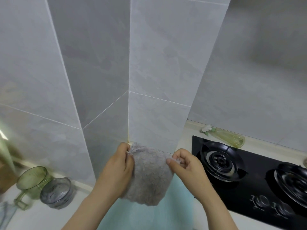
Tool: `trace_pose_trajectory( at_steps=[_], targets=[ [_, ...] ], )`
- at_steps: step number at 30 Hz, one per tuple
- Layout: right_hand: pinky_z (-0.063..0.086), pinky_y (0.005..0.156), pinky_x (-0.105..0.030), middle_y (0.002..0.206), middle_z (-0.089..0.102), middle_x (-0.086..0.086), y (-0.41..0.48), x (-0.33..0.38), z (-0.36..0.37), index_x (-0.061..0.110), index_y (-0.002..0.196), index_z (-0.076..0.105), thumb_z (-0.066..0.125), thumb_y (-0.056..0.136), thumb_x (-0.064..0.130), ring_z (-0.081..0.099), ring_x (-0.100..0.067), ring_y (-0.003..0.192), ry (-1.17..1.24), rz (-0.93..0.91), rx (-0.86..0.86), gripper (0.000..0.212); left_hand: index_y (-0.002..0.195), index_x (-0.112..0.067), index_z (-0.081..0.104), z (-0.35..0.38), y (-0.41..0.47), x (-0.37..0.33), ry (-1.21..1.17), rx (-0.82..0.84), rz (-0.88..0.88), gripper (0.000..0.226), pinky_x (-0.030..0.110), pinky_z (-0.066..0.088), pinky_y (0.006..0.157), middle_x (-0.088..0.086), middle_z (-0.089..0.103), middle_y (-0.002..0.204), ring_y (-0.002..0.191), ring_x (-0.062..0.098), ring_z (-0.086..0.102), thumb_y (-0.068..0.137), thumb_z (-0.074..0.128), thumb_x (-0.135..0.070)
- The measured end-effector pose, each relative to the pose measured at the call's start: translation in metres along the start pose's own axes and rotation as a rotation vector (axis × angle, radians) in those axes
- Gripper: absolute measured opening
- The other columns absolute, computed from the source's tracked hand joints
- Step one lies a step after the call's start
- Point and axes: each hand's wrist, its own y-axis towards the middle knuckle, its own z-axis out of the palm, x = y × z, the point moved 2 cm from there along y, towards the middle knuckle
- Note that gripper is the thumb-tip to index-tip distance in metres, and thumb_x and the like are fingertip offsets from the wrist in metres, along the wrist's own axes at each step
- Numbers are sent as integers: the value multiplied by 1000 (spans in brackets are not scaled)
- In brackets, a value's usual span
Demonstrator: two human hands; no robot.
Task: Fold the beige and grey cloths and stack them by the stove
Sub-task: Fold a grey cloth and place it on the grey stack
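At the far left, on the white counter (41,218), a clear green cup (32,178) with a handle stands just beside a grey glass bowl (56,193), both close to the tiled wall (99,63).

Toward the middle, the left hand (116,166) has its fingers curled and pinches the upper left corner of a fluffy grey cloth (149,176). The cloth is off the counter and hangs down between the two hands in front of the jutting corner of the wall, its lower edge rounded and loose. Below and behind it lies a pale blue-green sheet (174,209) on the counter, partly hidden by the cloth and the forearms.

The right hand (187,165) pinches the cloth's upper right corner between the thumb and the curled fingers, level with the left hand.

To the right is the black stove (245,193), near the right hand but not touching it. It has one burner (221,161) close to the cloth, a second burner (292,181) at the frame's edge, and two knobs (262,200) in front. Behind the stove, by the wall, a yellow-green spray bottle (227,138) lies on its side
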Motion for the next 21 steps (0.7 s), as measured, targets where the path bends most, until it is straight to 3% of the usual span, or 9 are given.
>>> trace_pose_trajectory(
  at_steps=[2, 4, 7, 10, 12, 14, 15, 18, 21],
  targets=[
    [32, 55, -28, 59, 41, -2, 0, -1, 3, 18, 79, 54, 69, 88, 22, 38, -16, 58, 147, 5, -119, 18, 92, -22, 38, 5, -1, -4, -18, -31, -8, 8, 29, 32, 53, 9, 56, 69, 63, 19, 52, 99, 34, -21],
    [45, 63, -27, 60, 59, 1, 0, -7, 8, 19, 95, 56, 70, 86, 23, 56, -16, 62, 312, 74, -209, 17, 94, -24, 39, 10, -2, -9, -55, -52, -13, 8, 28, 34, 55, 7, 56, 70, 65, 19, 53, 99, 33, -22],
    [54, 89, -37, 102, 74, 1, -2, -26, 14, 23, 120, 58, 75, 75, 52, 69, -18, 97, 512, 242, -99, 56, 97, -21, 42, 17, -3, -17, -128, -94, -18, 8, 20, 36, 59, 3, 58, 77, 70, 10, 53, 99, 34, -21],
    [51, 98, -46, 114, 71, -8, -7, -35, 14, 11, 117, 66, 67, 73, 62, 67, -25, 108, 532, 333, 42, 68, 98, -20, 45, 27, -2, -22, -164, -125, -68, 9, 12, 33, 58, -3, 59, 80, 73, 4, 52, 98, 36, -18],
    [49, 100, -52, 110, 71, -14, -9, -38, 13, 1, 110, 66, 68, 72, 63, 67, -29, 107, 509, 353, -12, 72, 98, -19, 46, 36, -3, -24, -165, -138, -93, 9, 9, 33, 58, -3, 59, 80, 73, 1, 50, 98, 37, -17],
    [49, 98, -53, 110, 71, -14, -9, -43, 7, 2, 108, 65, 73, 71, 64, 67, -29, 105, 490, 327, -96, 72, 97, -19, 46, 45, -5, -25, -149, -139, -101, 8, 8, 33, 58, -3, 58, 77, 71, 0, 49, 98, 38, -18],
    [52, 95, -48, 108, 72, -8, -9, -45, 3, 9, 108, 66, 71, 75, 58, 68, -23, 103, 482, 300, -124, 59, 97, -20, 45, 49, -7, -26, -132, -138, -98, 8, 9, 32, 57, -4, 57, 75, 69, 0, 48, 98, 38, -19],
    [56, 74, -19, 97, 72, 6, -15, -42, -13, 21, 103, 64, 63, 89, 36, 69, 0, 85, 416, 234, -176, 20, 93, -22, 45, 63, -14, -31, -97, -141, -86, 8, 13, 30, 52, -6, 54, 68, 65, 2, 48, 99, 40, -25],
    [50, 59, -13, 85, 67, 6, -27, -38, -26, 15, 94, 60, 61, 89, 38, 62, 7, 68, 271, 162, -248, 23, 95, -20, 48, 72, -21, -38, -139, -151, -92, 12, 16, 31, 51, -3, 56, 66, 63, 6, 50, 98, 41, -28]
  ],
)
